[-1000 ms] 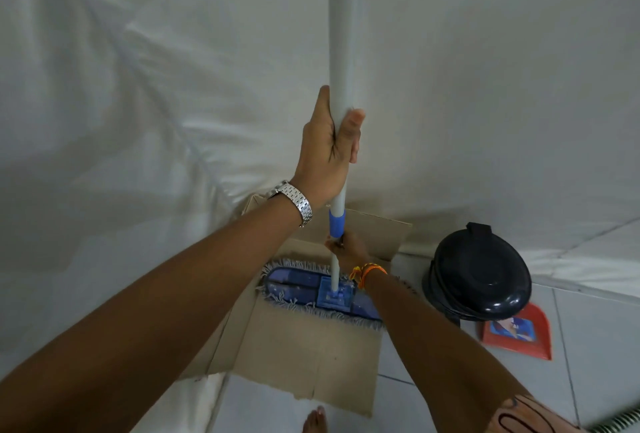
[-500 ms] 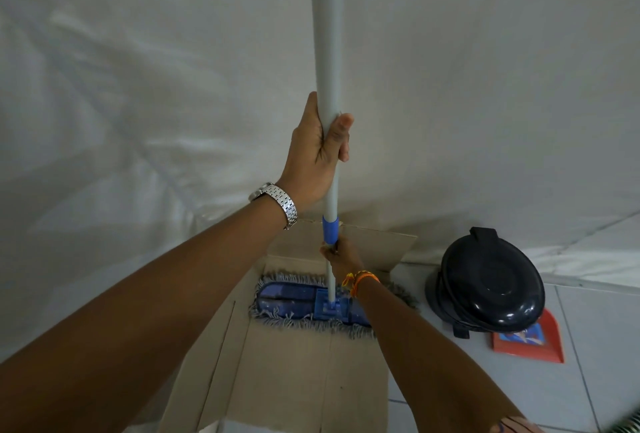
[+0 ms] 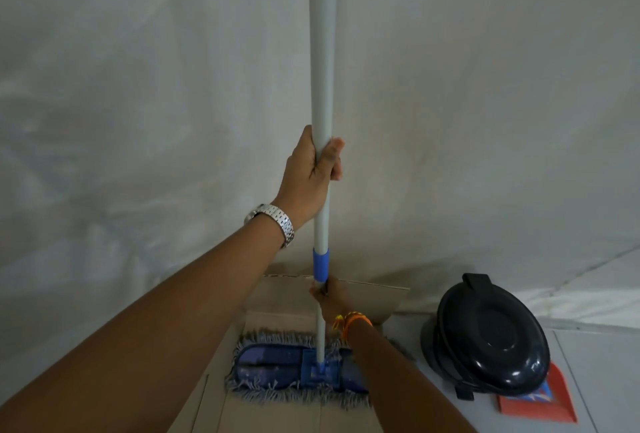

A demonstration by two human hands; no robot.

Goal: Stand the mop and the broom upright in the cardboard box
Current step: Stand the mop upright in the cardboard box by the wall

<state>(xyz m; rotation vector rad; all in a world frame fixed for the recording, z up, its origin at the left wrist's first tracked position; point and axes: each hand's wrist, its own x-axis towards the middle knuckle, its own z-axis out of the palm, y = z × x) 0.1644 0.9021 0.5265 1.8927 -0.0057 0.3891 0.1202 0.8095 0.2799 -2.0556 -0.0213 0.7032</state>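
The mop stands upright, its grey handle running out of the top of the view. Its flat blue fringed head lies inside the open cardboard box. My left hand, with a metal watch on the wrist, grips the handle high up. My right hand, with an orange wristband, grips the thin lower shaft just under the blue collar. No broom is in view.
A white sheet hangs right behind the box and fills the background. A dark lidded bin stands on the tiled floor to the right of the box, with a red dustpan partly under it.
My view has moved closer and lower over the box. The mop head sits deeper toward the box's back wall, and my left hand holds the handle a little higher above the blue collar.
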